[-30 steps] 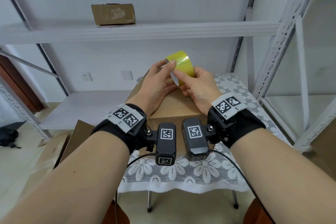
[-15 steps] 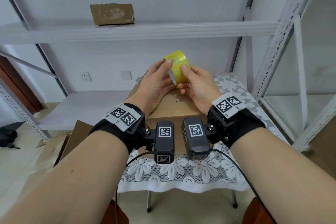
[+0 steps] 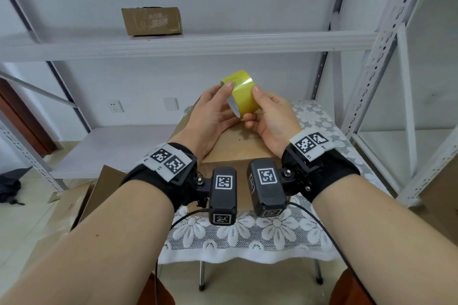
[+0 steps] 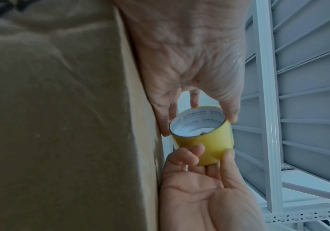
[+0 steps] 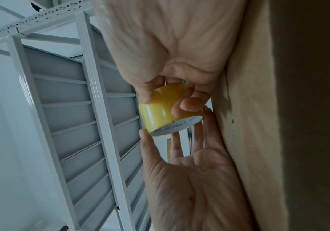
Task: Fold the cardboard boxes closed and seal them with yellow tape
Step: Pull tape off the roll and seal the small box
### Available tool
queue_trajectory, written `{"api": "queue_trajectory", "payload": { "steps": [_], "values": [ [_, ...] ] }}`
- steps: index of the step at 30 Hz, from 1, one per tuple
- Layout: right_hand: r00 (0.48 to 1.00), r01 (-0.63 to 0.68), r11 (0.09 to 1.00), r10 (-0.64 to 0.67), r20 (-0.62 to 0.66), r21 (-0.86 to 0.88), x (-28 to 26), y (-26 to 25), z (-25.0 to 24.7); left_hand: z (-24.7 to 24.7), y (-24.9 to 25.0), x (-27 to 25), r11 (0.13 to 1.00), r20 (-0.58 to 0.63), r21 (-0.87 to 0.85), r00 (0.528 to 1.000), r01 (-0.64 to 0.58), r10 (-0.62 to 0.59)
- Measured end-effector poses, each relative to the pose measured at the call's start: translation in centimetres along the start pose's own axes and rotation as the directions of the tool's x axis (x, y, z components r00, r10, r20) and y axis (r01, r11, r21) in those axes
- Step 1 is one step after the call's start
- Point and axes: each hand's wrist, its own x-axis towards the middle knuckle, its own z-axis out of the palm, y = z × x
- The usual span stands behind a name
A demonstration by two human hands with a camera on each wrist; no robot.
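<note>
Both hands hold a roll of yellow tape in the air just above a closed brown cardboard box on the small table. My left hand pinches the roll's left rim, thumb on top and fingers underneath. My right hand grips the roll's right side, thumb pressed on the yellow outer face. The left wrist view shows the roll with its white printed core facing the camera. In the right wrist view the roll sits between both hands beside the box wall. No loose tape end is visible.
A white lace cloth covers the table. White metal shelving stands behind and to the right, with another small cardboard box on its upper shelf. Flattened cardboard lies on the floor to the left.
The roll has turned a little between my hands and sits slightly lower. My right thumb has slid across the yellow face toward the roll's right edge.
</note>
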Motion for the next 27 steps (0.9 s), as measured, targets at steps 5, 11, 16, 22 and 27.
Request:
{"api": "queue_trajectory", "payload": {
  "steps": [5, 11, 16, 22, 27],
  "values": [
    [1.0, 0.009, 0.998, -0.011, 0.029, 0.06, -0.15, -0.05, 0.06, 0.14, -0.02, 0.37, 0.999, -0.044, 0.051, 0.999, 0.004, -0.002],
    [0.996, 0.042, 0.996, -0.048, 0.072, 0.076, -0.23, 0.19, -0.14, 0.2, -0.41, 0.75, 0.996, -0.071, 0.085, 0.997, -0.003, 0.009],
    [0.998, 0.032, 0.999, -0.033, 0.059, 0.008, -0.31, 0.16, 0.15, -0.12, -0.43, 0.49, 0.988, -0.015, 0.154, 1.0, -0.004, 0.006],
    [0.987, 0.048, 0.999, -0.047, 0.156, -0.005, -0.38, 0.34, 0.22, 0.04, -0.37, 0.49, 0.996, -0.056, 0.094, 0.998, -0.001, 0.006],
    [0.991, 0.042, 0.995, -0.029, 0.129, -0.096, -0.46, 0.05, 0.39, 0.13, 0.15, 0.07, 0.995, -0.076, 0.099, 0.997, 0.031, -0.023]
  ]
}}
